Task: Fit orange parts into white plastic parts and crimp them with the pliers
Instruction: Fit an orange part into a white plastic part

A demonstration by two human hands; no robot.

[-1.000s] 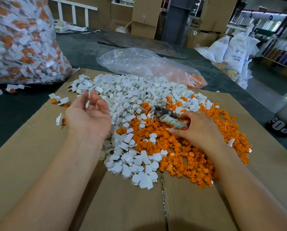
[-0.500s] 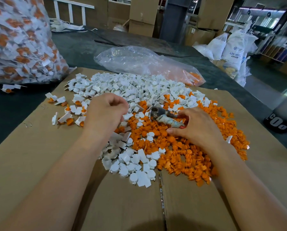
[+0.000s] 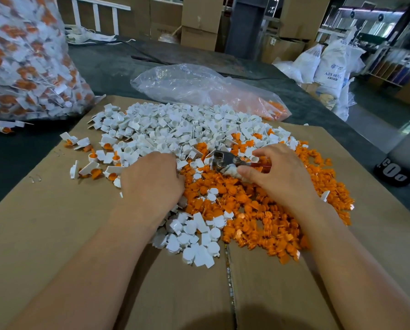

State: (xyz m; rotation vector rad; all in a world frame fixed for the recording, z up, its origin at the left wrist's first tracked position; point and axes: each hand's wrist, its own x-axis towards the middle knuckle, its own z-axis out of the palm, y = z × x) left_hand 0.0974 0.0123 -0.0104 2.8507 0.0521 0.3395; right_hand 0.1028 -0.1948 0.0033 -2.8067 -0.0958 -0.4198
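Both hands are down in the heap. The left hand [image 3: 151, 179] lies knuckles-up with its fingers curled into the seam where white meets orange, and whether they pinch a part is hidden. The right hand [image 3: 277, 172] grips the grey metal pliers [image 3: 225, 160] by their cloth-wrapped handles, nose pointing left toward the other hand; I cannot tell how far the jaws stand apart. Everything rests on a flat brown cardboard sheet [image 3: 56, 222], with a bulging clear plastic bag of finished pieces [image 3: 25, 63] beyond its far left corner. The white plastic parts [image 3: 175, 129] spread across the far half of the sheet. The orange plastic parts [image 3: 258, 210] lie nearer and to the right, directly under the pliers hand, and a few assembled white-and-orange pieces [image 3: 92, 167] lie loose at the left edge. The step in hand looks like fetching the next white part. It would go best if the left fingers lift a single one and turn its round cup upward before leaving the pile. An orange part can come from just beneath the right hand, so neither arm need cross. Seat the insert square and fully down before the pliers close, or the crimp may bite crooked. Each finished piece belongs with the loose ones on the left, clear of the unworked heaps.
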